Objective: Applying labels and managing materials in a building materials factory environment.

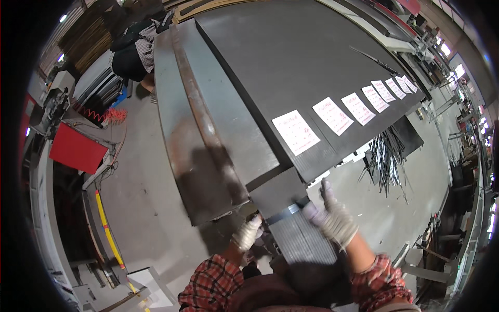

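Observation:
A stack of dark grey strips (pixel 280 192) lies between my gloved hands, its ridged near end toward my body and a dark shiny band across it. My right hand (pixel 335 221) is on the stack's right edge, one finger stretched away from the others. My left hand (pixel 247 234) is closed close beside the left edge; its fingertips are hidden. Beyond the stack spreads a large dark grey sheet (pixel 291 57), with several white printed papers (pixel 296 132) in a row along its right side. Left of it is a worn metal table (pixel 244 135) with a rusty bar.
A thin dark tool (pixel 375 60) lies on the sheet near its far right edge. Dark strips (pixel 387 161) hang in a bunch over the floor at right. Another person (pixel 132 54) bends at the far left. A red panel (pixel 78 148) and yellow rail (pixel 112 236) stand left.

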